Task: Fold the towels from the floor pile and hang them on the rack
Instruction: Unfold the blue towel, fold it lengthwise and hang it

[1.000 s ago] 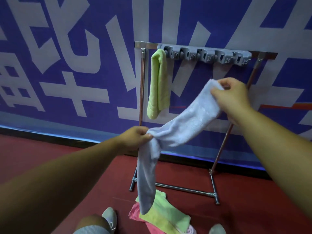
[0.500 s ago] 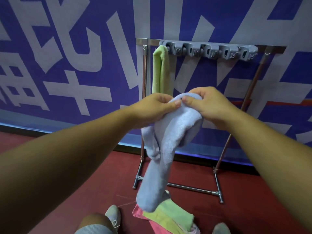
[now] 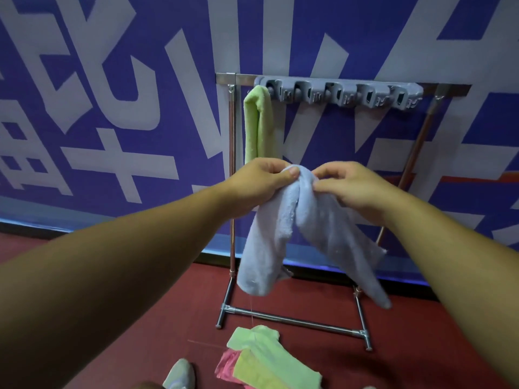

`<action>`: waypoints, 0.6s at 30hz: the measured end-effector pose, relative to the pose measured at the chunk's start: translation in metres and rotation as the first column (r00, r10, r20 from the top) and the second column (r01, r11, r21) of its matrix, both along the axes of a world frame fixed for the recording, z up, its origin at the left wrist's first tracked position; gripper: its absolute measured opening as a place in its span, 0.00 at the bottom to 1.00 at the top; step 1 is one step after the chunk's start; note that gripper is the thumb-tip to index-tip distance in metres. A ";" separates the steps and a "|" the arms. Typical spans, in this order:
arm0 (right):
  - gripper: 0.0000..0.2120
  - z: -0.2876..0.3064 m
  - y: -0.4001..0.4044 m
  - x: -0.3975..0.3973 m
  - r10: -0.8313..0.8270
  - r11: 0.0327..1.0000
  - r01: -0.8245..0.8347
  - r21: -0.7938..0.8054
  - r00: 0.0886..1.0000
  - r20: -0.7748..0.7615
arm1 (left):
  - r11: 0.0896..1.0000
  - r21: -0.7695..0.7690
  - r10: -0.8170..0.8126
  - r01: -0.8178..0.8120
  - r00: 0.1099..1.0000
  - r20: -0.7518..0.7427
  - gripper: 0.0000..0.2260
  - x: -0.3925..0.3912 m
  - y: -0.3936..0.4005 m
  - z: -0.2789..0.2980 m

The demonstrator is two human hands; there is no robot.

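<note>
Mid-fold, light blue towel (image 3: 295, 234) pinched at its top by left hand (image 3: 264, 181) and right hand (image 3: 351, 186) close together before the rack (image 3: 337, 92), ends hanging; next, probably, draped beside the hung green towel (image 3: 258, 124), floor pile (image 3: 266, 360) waiting.

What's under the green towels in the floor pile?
A pink towel shows from beneath the green towels at the pile's left edge, on the red floor. How far it extends, or whether more lies under them, is covered.
</note>
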State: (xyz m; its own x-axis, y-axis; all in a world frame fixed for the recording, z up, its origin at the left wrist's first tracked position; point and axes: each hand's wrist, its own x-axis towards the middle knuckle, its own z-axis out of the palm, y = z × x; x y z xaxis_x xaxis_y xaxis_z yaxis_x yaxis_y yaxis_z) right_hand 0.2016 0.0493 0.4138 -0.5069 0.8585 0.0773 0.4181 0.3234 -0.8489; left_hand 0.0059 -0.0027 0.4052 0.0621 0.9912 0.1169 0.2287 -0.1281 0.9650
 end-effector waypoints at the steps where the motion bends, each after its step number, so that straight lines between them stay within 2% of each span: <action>1: 0.07 0.000 0.003 -0.002 0.030 1.000 -0.030 0.001 1.000 -0.007 | 1.000 0.002 0.008 -0.007 0.999 -0.037 0.11 0.002 0.007 0.006; 3: 0.07 0.002 0.014 -0.005 0.022 1.000 -0.022 0.002 0.995 -0.099 | 0.999 0.015 0.050 -0.048 0.995 -0.084 0.12 0.004 0.024 0.018; 5: 0.09 0.007 0.028 -0.008 -0.064 0.997 0.054 -0.053 0.977 -0.203 | 0.998 0.017 0.059 -0.057 0.987 -0.151 0.11 0.000 0.041 0.031; 8: 0.14 0.018 0.051 -0.016 -0.227 0.973 0.232 0.014 0.963 -0.143 | 0.998 -0.065 -0.017 -0.004 0.947 -0.322 0.11 -0.012 0.066 0.047; 10: 0.18 0.026 0.066 -0.022 -0.241 0.961 0.251 0.121 0.966 -0.090 | 0.996 -0.087 -0.039 0.005 0.919 -0.392 0.10 -0.018 0.084 0.053; 12: 0.20 0.034 0.081 -0.025 -0.163 0.965 0.166 0.202 0.986 -0.032 | 0.997 -0.076 -0.038 0.009 0.922 -0.385 0.08 -0.026 0.100 0.056; 15: 0.21 0.045 0.109 -0.030 -0.097 0.966 0.074 0.249 0.992 0.079 | 0.988 -0.136 -0.100 0.070 0.967 -0.234 0.08 -0.045 0.122 0.063; 18: 0.24 0.055 0.138 -0.040 -0.086 0.963 0.065 0.263 0.994 0.069 | 0.981 -0.152 -0.140 0.117 0.978 -0.151 0.10 -0.059 0.147 0.072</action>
